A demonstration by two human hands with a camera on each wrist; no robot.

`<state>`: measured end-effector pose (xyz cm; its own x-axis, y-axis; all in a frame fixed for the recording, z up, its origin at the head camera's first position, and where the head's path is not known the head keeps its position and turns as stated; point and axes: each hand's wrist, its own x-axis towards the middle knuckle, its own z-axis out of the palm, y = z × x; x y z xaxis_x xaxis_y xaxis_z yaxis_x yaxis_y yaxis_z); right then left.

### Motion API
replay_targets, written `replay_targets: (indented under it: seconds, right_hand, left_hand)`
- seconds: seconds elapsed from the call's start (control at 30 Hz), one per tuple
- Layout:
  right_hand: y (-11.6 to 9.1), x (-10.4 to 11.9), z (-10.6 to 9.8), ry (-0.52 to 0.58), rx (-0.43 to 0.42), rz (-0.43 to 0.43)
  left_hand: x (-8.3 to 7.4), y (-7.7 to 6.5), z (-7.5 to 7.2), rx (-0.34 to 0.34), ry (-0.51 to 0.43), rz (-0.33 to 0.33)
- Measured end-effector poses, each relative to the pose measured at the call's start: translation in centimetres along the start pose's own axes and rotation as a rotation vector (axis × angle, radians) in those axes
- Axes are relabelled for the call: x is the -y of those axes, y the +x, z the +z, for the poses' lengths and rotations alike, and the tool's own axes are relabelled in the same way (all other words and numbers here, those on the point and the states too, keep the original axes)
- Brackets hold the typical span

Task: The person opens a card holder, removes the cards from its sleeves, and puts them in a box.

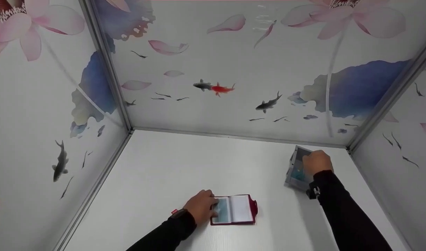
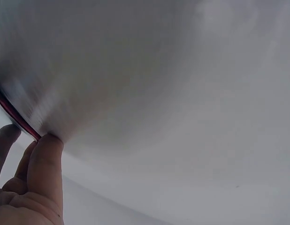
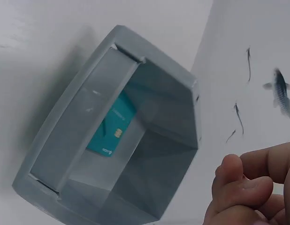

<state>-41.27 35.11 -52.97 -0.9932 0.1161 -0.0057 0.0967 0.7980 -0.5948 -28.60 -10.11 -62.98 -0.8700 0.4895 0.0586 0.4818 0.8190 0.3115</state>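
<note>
A small red card holder (image 1: 241,209) lies spread flat like a booklet on the white table, its strap at the right. A blue-green card shows in its left sleeve. My left hand (image 1: 200,208) grips the holder's left edge; in the left wrist view the red edge (image 2: 18,117) shows at the fingertips. Farther right, my right hand (image 1: 317,163) is over the right side of a grey open-topped box (image 1: 296,184). In the right wrist view its fingers (image 3: 229,171) are curled beside the box, nothing visible in them. A teal bank card (image 3: 112,129) lies inside the box.
White panels (image 1: 199,115) painted with lotus flowers and fish enclose the table (image 1: 164,164) at the back and both sides. Metal strips (image 1: 234,137) run along the table's back edge and the panel corners. The box stands near the back right corner.
</note>
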Motion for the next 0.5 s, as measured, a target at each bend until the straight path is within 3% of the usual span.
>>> replay_targets:
  seconds: [0.23, 0.5]
  right_hand:
    - [-2.1, 3.0, 0.6, 0.069, -0.031, -0.068]
    - [-5.4, 5.0, 4.5, 0.131, 0.002, -0.061]
  left_hand:
    - [0.5, 0.3, 0.8, -0.013, -0.013, -0.012]
    - [0.4, 0.2, 0.6, -0.017, -0.032, -0.012]
